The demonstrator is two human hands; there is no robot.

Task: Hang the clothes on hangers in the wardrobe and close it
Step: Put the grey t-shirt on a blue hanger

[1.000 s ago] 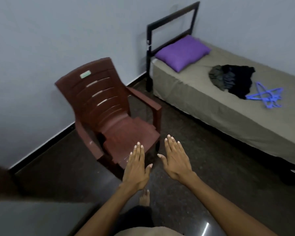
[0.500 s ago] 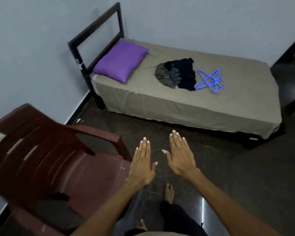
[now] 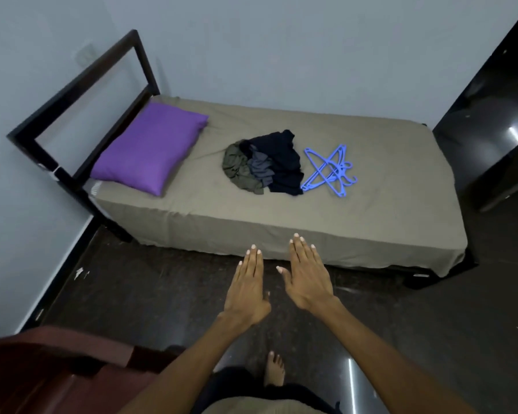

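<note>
A heap of dark clothes (image 3: 266,165), olive, grey and navy, lies in the middle of the bed (image 3: 371,222). Just to its right lies a tangle of blue plastic hangers (image 3: 329,170). My left hand (image 3: 248,289) and my right hand (image 3: 308,274) are stretched out flat, palms down, side by side above the dark floor in front of the bed, well short of the clothes. Both hold nothing. A dark glossy wardrobe (image 3: 491,115) stands at the right edge of the view.
A purple pillow (image 3: 150,147) lies at the head of the bed by the black metal headboard (image 3: 81,85). A brown plastic chair (image 3: 51,372) fills the bottom left corner. My bare foot (image 3: 274,369) stands on the dark floor.
The view has swung right: the chair has slid to the bottom left corner and the bed now sits centred ahead. My hands stay flat and side by side.
</note>
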